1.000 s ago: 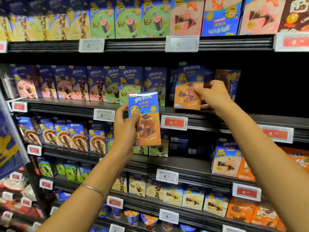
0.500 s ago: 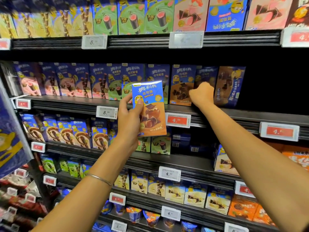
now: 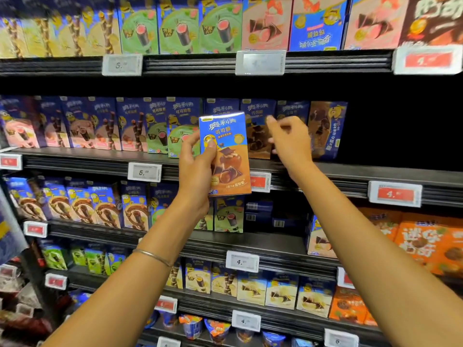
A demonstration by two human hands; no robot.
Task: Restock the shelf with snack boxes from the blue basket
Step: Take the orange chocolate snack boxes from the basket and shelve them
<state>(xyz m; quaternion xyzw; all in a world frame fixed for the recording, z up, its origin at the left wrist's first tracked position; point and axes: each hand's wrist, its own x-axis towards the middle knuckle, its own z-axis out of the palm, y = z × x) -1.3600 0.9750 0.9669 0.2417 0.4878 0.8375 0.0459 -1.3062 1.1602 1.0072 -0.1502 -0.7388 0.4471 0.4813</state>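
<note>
Left hand (image 3: 198, 171) grips one snack box (image 3: 225, 156) upright by its left edge, thumb on the front, just before the shelf (image 3: 350, 172) lip. Right hand (image 3: 292, 142) holds nothing, fingers parted and loosely curled (blurred), near the matching brown-fronted boxes (image 3: 258, 139). Judged step: shelving this box. Next move calls for a free slot in that row. Blue basket out of view.

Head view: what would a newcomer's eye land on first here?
The blue-and-orange snack box, held upright at centre frame in the left hand, stands out. Just right of it, the right hand hovers, holding nothing, before the second-shelf boxes, where the row ends at a brown box.
</note>
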